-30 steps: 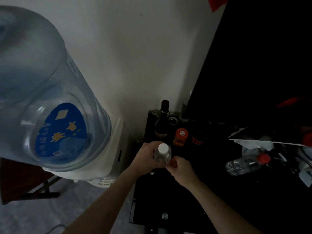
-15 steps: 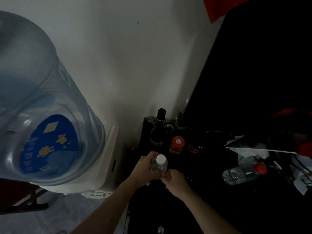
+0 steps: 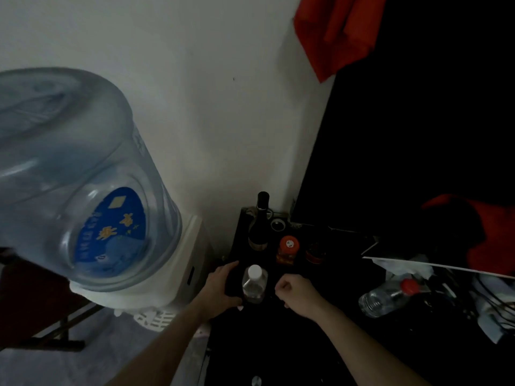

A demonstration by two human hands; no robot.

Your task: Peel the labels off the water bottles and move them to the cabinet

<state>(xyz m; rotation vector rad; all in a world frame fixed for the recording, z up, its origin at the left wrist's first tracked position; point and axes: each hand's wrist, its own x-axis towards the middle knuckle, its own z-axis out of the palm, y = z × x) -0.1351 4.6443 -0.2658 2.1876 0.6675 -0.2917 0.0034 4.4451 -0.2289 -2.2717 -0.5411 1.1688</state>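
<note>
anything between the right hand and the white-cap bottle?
Nothing visible. The right hand sits curled just right of the white-cap bottle, with only bare dark cabinet top in the gap. The left hand is on the bottle's opposite side, so it doesn't block the reach.

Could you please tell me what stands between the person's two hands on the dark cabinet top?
In the head view, a clear water bottle with a white cap stands upright between the left hand and right hand.

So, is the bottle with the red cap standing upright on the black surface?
No, the red-capped bottle lies on its side, its cap toward the upper right.
</note>
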